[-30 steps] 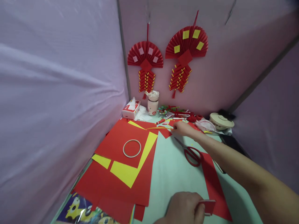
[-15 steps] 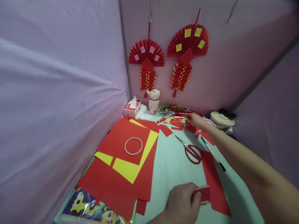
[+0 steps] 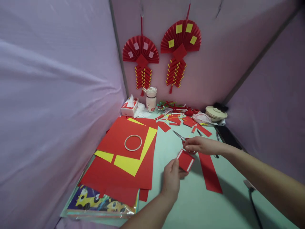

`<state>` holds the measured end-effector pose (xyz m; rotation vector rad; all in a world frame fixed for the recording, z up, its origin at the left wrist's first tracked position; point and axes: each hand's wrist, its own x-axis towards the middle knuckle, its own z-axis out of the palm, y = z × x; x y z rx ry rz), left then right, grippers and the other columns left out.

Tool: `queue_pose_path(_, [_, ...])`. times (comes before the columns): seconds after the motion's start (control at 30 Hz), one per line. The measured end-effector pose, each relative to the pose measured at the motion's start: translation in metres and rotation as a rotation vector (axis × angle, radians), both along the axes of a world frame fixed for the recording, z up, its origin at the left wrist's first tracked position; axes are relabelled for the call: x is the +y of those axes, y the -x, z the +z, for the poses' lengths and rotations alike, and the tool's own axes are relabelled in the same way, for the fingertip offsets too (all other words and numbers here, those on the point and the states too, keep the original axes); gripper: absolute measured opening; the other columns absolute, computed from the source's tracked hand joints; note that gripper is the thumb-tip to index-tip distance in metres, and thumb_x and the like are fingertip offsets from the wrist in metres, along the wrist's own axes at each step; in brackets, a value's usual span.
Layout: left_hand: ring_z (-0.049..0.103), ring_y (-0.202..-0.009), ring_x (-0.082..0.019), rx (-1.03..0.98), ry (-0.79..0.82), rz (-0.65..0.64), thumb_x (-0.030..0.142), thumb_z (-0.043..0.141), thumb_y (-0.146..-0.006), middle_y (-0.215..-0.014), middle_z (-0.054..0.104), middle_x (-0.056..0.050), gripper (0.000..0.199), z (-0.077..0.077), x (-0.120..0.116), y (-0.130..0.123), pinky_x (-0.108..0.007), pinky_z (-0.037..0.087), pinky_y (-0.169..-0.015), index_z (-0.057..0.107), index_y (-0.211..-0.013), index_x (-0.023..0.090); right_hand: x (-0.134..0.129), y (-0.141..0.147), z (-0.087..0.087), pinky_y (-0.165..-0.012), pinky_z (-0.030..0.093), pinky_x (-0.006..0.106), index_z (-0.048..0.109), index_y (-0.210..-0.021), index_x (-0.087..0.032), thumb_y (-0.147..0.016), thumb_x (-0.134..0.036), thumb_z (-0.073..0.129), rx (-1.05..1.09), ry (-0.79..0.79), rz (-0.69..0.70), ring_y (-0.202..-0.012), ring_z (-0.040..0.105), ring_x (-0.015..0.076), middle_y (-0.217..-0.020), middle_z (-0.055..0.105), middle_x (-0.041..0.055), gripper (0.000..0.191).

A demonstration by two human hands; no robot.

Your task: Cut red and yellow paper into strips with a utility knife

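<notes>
My left hand [image 3: 171, 179] grips a small red paper square [image 3: 185, 160] by its left and lower edge, thumb on top. White strips run along two opposite edges of the square. Just above its upper corner is my right hand [image 3: 202, 145], its fingers drawn together; whatever they pinch, if anything, is hidden. Under that hand lie the scissors [image 3: 179, 135], blades pointing to the back left and red handles mostly covered. A long red paper strip [image 3: 211, 175] rests on the table to the right of the square.
Red sheets [image 3: 124, 135] and yellow paper [image 3: 127, 164] overlap on the left, topped by a pale ring [image 3: 125, 146]. Farther back stand a tissue pack [image 3: 130, 109], a bottle [image 3: 151, 103] and a lidded bowl [image 3: 216, 114]. Red scraps [image 3: 175, 119] lie nearby. Two fan decorations [image 3: 181, 38] hang behind.
My right hand has come back from the pile at the rear to above the square. My left hand has raised the square forward and turned it. The view has shifted right.
</notes>
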<state>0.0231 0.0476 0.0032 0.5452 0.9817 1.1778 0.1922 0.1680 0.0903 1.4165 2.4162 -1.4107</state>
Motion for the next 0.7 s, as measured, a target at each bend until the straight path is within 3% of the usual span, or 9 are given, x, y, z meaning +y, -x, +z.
queue_pose_path(0.1, [0.070,-0.074,-0.020,-0.082,-0.008,0.031,0.065,0.066,-0.079,-0.089,0.074,-0.012,0.058,0.002,-0.001,0.000,-0.030,0.054,-0.069,0.065,-0.099,0.011,-0.025,-0.003,-0.011,-0.068,0.045,0.029,0.066,-0.083,-0.020,-0.080,-0.065,0.063,0.085,0.157,-0.107,-0.073,0.058,0.0166,-0.078,0.066,0.0032,0.046])
queue_pose_path(0.2, [0.071,-0.073,-0.021,-0.135,0.003,0.044,0.063,0.065,-0.081,-0.091,0.075,-0.014,0.058,0.003,-0.001,0.000,-0.030,0.054,-0.068,0.065,-0.103,0.010,-0.041,-0.001,-0.020,-0.062,0.041,0.027,0.062,-0.074,-0.019,-0.070,-0.062,0.074,0.180,0.212,-0.242,-0.063,0.052,0.0130,-0.066,0.060,-0.0004,0.045])
queue_pose_path(0.37, [0.071,-0.070,-0.020,-0.136,-0.016,0.074,0.058,0.066,-0.083,-0.078,0.072,-0.011,0.050,0.004,-0.002,-0.001,-0.031,0.055,-0.070,0.062,-0.094,0.010,-0.045,-0.006,-0.027,-0.061,0.041,0.026,0.061,-0.071,-0.019,-0.065,-0.060,0.080,0.255,0.248,-0.350,-0.062,0.051,0.0114,-0.064,0.058,-0.0020,0.046])
queue_pose_path(0.57, [0.071,-0.074,-0.018,-0.038,-0.052,-0.035,0.049,0.060,-0.086,-0.086,0.074,-0.011,0.040,0.007,-0.005,0.001,-0.027,0.052,-0.070,0.062,-0.099,0.012,-0.021,-0.027,-0.027,-0.059,0.043,0.022,0.064,-0.076,-0.018,-0.068,-0.059,0.077,0.241,0.136,-0.543,-0.065,0.058,0.0107,-0.078,0.070,0.0035,0.044])
queue_pose_path(0.7, [0.067,-0.063,-0.014,0.066,-0.088,-0.091,0.048,0.054,-0.085,-0.073,0.071,-0.006,0.035,0.004,-0.007,-0.003,-0.024,0.047,-0.061,0.060,-0.089,0.014,-0.013,-0.046,-0.027,-0.057,0.045,0.023,0.066,-0.078,-0.018,-0.069,-0.061,0.074,0.184,-0.021,-0.658,-0.066,0.062,0.0140,-0.080,0.072,0.0083,0.044])
